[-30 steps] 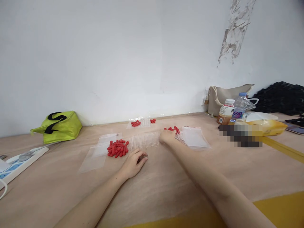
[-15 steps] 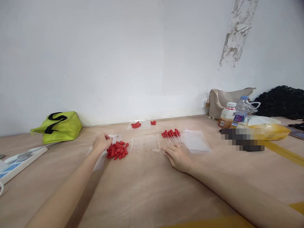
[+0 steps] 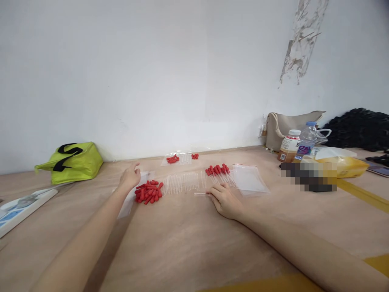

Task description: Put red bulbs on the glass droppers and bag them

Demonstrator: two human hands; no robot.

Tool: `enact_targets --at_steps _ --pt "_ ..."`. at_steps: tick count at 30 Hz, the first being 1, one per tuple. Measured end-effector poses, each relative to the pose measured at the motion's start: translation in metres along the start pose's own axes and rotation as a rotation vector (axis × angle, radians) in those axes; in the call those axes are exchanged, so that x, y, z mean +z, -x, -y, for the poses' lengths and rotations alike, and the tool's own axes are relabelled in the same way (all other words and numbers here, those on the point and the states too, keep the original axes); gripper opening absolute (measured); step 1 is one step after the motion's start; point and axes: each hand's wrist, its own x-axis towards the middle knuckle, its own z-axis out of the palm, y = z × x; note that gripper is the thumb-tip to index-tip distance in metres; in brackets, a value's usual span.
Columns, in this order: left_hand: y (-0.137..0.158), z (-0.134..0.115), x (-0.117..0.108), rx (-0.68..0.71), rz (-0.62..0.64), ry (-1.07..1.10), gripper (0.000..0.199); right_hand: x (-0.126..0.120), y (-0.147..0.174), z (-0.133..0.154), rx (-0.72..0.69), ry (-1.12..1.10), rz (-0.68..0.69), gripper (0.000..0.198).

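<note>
My right hand (image 3: 226,202) rests low over the table, its fingertips pinched on one end of a clear dropper tube (image 3: 199,194) that points left. Just behind it lies a row of droppers with red bulbs (image 3: 217,169) fitted on thin clear stems. On the left, my left hand (image 3: 130,177) is raised beside a heap of loose red rubber bulbs (image 3: 148,192), with a finger stretched out and nothing visible in it. Several clear tubes (image 3: 182,182) lie side by side between the heap and the finished row. A clear plastic bag (image 3: 126,206) lies partly under the heap.
Another clear bag (image 3: 251,179) lies right of the droppers. More red bulbs (image 3: 173,158) sit near the wall. A lime-green bag (image 3: 75,162) and a power strip (image 3: 28,213) are on the left; bottles (image 3: 290,146), a yellow packet (image 3: 349,167) and a beige bag (image 3: 273,132) are on the right.
My left hand has lifted slightly away from the red bulbs and its finger has straightened upward. My right hand stays in place, with its dropper tube now lying more level.
</note>
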Motion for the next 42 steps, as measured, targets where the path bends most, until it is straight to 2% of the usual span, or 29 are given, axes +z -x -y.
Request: enact_targets --at_steps 3,6,7,10,13,18,22,26,33,42 --pt "0.029 -0.029 0.015 0.035 -0.016 0.087 0.025 -0.001 -0.001 0.002 0.016 -0.011 0.000 0.020" --pt "0.068 -0.053 0.044 0.048 0.089 0.192 0.029 -0.003 -0.001 0.003 0.017 -0.016 0.012 0.018" --pt "0.080 -0.058 0.054 0.019 0.173 0.304 0.029 -0.003 -0.001 0.004 0.015 -0.015 0.013 0.018" --pt "0.108 -0.063 0.080 -0.020 0.261 0.461 0.026 -0.005 0.000 0.003 0.010 -0.007 0.008 0.016" --pt "0.120 -0.060 0.092 0.031 0.308 0.520 0.026 -0.005 0.000 0.004 0.008 -0.004 0.002 0.015" --pt "0.122 -0.060 0.090 0.093 0.290 0.385 0.019 -0.003 -0.002 0.016 0.058 -0.025 -0.025 0.014" --pt "0.121 -0.067 0.084 0.233 0.253 0.183 0.020 0.000 -0.004 0.027 0.154 -0.038 -0.060 0.013" --pt "0.120 -0.071 0.082 0.341 0.299 0.096 0.019 -0.001 -0.004 0.030 0.142 -0.050 -0.056 0.015" --pt "0.121 -0.074 0.081 0.322 0.339 0.105 0.019 0.000 -0.003 0.028 0.053 -0.045 -0.018 0.016" --pt "0.126 -0.078 0.079 0.352 0.333 -0.016 0.015 0.000 -0.004 0.019 0.000 -0.086 0.088 0.018"
